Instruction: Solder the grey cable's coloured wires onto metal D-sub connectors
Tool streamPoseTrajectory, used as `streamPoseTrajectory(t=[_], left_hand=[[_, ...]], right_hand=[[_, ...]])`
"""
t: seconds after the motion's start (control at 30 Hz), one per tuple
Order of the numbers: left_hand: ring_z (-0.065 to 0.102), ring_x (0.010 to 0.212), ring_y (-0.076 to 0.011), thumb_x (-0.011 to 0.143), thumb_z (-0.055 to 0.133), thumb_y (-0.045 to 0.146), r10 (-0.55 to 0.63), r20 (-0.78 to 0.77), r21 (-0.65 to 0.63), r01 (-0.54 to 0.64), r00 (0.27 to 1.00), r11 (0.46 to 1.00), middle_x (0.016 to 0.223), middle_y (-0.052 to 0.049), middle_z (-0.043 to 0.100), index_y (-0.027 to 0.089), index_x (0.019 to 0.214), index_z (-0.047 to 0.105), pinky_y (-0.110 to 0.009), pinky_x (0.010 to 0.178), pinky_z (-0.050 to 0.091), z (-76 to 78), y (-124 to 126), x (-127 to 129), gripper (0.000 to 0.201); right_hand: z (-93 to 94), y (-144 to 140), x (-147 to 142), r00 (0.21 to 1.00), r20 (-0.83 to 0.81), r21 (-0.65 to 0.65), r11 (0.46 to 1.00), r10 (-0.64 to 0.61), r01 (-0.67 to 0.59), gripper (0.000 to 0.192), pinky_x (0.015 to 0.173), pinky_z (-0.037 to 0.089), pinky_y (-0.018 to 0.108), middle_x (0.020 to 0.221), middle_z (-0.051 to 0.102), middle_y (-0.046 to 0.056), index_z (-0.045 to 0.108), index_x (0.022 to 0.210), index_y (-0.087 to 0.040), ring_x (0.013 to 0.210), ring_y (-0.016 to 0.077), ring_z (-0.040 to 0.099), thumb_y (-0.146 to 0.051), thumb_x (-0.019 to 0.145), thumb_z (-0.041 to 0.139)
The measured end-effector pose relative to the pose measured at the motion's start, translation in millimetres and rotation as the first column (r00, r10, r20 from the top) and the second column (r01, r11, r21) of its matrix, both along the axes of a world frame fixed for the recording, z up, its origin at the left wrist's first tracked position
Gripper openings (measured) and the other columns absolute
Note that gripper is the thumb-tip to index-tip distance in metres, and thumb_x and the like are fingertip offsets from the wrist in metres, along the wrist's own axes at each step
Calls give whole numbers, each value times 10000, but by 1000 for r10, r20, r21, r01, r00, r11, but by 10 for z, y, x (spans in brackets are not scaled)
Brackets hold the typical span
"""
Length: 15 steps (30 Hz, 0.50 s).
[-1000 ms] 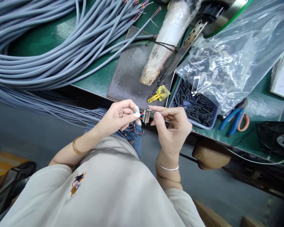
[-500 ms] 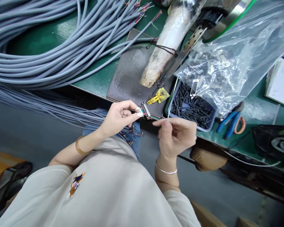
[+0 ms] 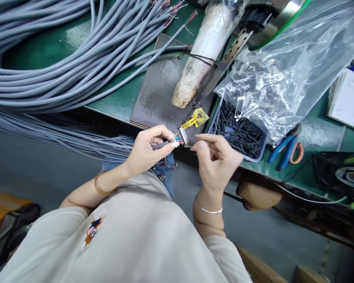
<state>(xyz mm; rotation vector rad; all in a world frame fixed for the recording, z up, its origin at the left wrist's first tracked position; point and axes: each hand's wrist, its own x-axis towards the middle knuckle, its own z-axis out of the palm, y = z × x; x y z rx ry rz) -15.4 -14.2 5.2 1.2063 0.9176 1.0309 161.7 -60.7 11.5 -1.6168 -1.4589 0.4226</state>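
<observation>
Fingers (image 3: pixel 171 138) of the left hand (image 3: pixel 147 147) were pressed together, pinching a thin grey cable (image 3: pixel 161 145) right behind a small metal connector (image 3: pixel 182 136) with coloured wires at its back. Fingers (image 3: pixel 199 140) of the right hand (image 3: pixel 216 157) were curled in, thumb and forefinger tips closed just beside the connector's right side; couldn't tell if they actually touched it or pinched anything. Both hands hovered in front of the counter (image 3: pixel 118 100) edge, over the person's lap. Gold bangle (image 3: pixel 98 184) on left wrist, silver bracelet (image 3: pixel 208 208) on right, beige shirt (image 3: pixel 129 236) below.

Just beyond the fingers, a yellow clip-like piece (image 3: pixel 196 118) lay on a dark scorched plate (image 3: pixel 159 94) on the counter. Right of the fingers, a blue tray (image 3: pixel 258 155) full of short black tubes (image 3: pixel 242 133), partly covered by a clear plastic bag (image 3: pixel 289 70) holding small metal parts. Further right of it, blue-handled pliers (image 3: pixel 284 147) on the green counter top, and a white box (image 3: pixel 346 100) at the far right edge.

Beyond the plate, a whitish wrapped cylinder (image 3: pixel 202 55) rested tilted, burnt at its near end, tied with a black wire. Left of and beyond the fingers, a big bundle of grey cables (image 3: pixel 56 63) sprawled across the counter and hung off its edge, stripped coloured ends near the far top.
</observation>
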Motion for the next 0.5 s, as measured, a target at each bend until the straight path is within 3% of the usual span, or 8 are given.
streamPoseTrajectory(t=[0.1,0.2,0.3,0.37,0.5], left_hand=[[634,707,-89,802,776,276,-45,32,42,44,998,998,800,-29,692,146,788,654,-173,635,534,16,21,-5,180],[637,681,-80,810,779,271,-70,31,25,70,997,997,787,-24,694,139,788,653,-171,636,540,21,31,-7,183],[625,650,-69,799,788,248,-74,46,-26,75,996,997,762,-10,677,134,775,641,-167,618,533,9,41,-1,187],[612,628,-65,787,799,253,-81,73,-53,85,994,995,752,-7,672,134,765,634,-167,590,525,-4,56,4,205],[601,619,-65,769,806,263,-78,97,-60,84,992,995,765,-17,692,135,753,640,-172,578,522,-11,84,14,210]], right_hand=[[-5,15,-61,991,-89,-80,991,96,-103,249,406,312,232,822,743,-12,745,1143,-237,439,56,403,-374,946,679],[-24,50,-103,966,-224,-41,990,126,-138,206,509,498,227,931,787,13,769,1108,-247,587,99,632,-340,963,656],[-45,66,-84,938,-291,-32,978,186,-204,200,592,570,252,900,791,9,776,1106,-254,667,132,709,-331,958,667],[-42,56,-55,964,-212,-41,984,163,-175,207,533,512,245,828,767,0,778,1117,-258,601,119,661,-334,958,669],[20,21,-18,999,21,56,997,43,-44,204,450,342,234,634,608,-58,774,1117,-276,465,74,427,-335,931,713]])
